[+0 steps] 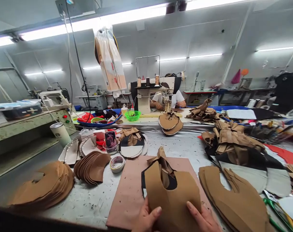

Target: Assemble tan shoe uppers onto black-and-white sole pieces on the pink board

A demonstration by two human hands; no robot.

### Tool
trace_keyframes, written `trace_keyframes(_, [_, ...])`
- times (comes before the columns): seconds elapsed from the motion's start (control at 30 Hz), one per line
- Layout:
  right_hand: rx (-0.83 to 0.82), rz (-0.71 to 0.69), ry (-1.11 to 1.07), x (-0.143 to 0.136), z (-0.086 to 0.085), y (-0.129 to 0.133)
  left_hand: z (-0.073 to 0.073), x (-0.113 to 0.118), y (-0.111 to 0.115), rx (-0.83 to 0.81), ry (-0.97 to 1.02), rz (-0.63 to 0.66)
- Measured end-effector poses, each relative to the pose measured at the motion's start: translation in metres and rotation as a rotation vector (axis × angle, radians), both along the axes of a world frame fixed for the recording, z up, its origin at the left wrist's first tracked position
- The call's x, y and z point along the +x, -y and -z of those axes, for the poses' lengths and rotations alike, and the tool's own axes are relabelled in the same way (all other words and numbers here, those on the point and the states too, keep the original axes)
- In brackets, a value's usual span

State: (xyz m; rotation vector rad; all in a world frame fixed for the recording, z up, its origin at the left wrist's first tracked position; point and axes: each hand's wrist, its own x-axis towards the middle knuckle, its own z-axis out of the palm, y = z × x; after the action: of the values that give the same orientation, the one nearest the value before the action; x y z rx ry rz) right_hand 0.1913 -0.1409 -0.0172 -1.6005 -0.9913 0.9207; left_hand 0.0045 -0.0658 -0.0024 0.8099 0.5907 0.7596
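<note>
My left hand (146, 216) grips the lower left edge of a tan U-shaped piece (172, 199), its thumb on top. On the piece's right side, my right hand (202, 217) holds it with thumb and fingers. The piece lies over a black and white part (143, 183) that has a crumpled brown strip (162, 161) rising through the U opening. Beneath both is a pinkish board (127, 193). The undersides of my fingers are hidden by the tan piece.
At right lie stacked tan pieces (236, 199), a heap of brown strips (233, 141) and green-handled scissors (272, 212). Left are brown stacks (49, 187), (90, 167) and a tape roll (117, 164). Behind, a person (179, 98) sits at a sewing machine (144, 96).
</note>
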Motion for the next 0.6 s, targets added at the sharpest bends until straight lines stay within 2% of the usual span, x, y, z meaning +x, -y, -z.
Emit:
trace_keyframes(0.1, [0.079,-0.149,0.164,0.002,-0.017,-0.01,-0.007,-0.01,-0.016,0.056,-0.21,-0.042])
trace_keyframes(0.17, [0.135,-0.156,0.298,0.003,-0.026,-0.019,-0.013,-0.012,-0.032,0.19,-0.345,-0.067])
trace_keyframes(0.27, [0.15,-0.147,0.403,0.008,-0.033,-0.035,-0.017,-0.01,-0.056,0.451,-0.61,-0.026])
trace_keyframes(0.33, [0.056,-0.218,0.367,0.013,-0.03,-0.045,-0.015,-0.008,-0.07,0.561,-0.746,0.015])
trace_keyframes(0.47, [-0.146,-0.324,0.151,0.023,-0.017,-0.057,-0.006,-0.009,-0.086,0.621,-0.822,0.052])
trace_keyframes(0.6, [-0.193,-0.35,0.077,0.026,-0.01,-0.059,0.001,-0.011,-0.088,0.643,-0.887,0.069])
